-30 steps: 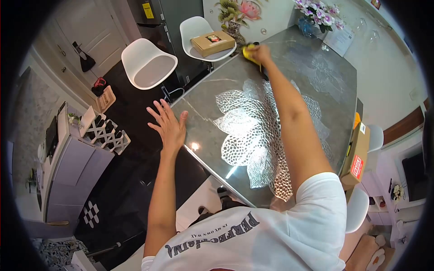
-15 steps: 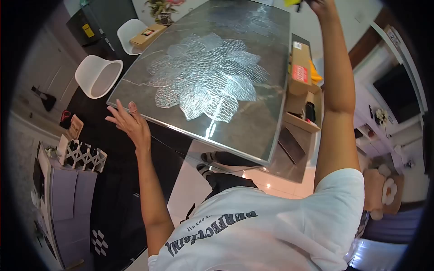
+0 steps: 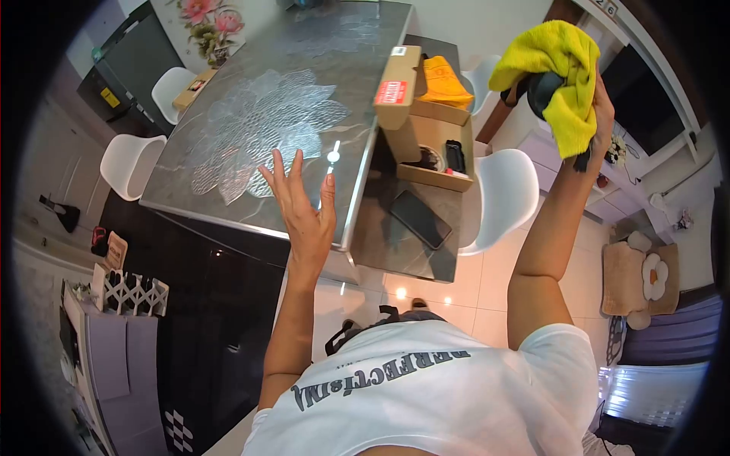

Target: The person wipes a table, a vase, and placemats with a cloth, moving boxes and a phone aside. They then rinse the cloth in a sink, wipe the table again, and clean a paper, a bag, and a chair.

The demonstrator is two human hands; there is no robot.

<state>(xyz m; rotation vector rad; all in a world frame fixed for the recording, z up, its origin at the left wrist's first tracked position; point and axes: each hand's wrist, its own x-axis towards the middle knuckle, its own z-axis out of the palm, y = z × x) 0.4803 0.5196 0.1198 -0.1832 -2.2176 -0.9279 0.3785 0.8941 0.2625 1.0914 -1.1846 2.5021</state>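
Note:
My right hand (image 3: 603, 114) is raised at the upper right, wrapped round a bright yellow cloth (image 3: 559, 57). A black rounded object (image 3: 541, 93) shows in the cloth's folds; its kind I cannot tell. Near the front edge of the grey marble-look table (image 3: 251, 216), my left hand (image 3: 304, 216) is held up with its fingers spread and nothing in them. Beyond its fingertips lies a silvery flower-shaped placemat (image 3: 258, 121). A second placemat (image 3: 334, 34) lies toward the far end.
On a lower bench-like surface (image 3: 372, 251) to the right lie a dark phone (image 3: 420, 219) and an opened cardboard box (image 3: 441, 178) with black items inside. An orange pouch (image 3: 445, 83) is behind it. White chairs (image 3: 509, 194) stand beside both surfaces. A wine rack (image 3: 133, 295) tops the left cabinet.
My view has swung right, showing more of the bench and box. The yellow cloth in my right hand has come down into full view. My left hand now appears farther right.

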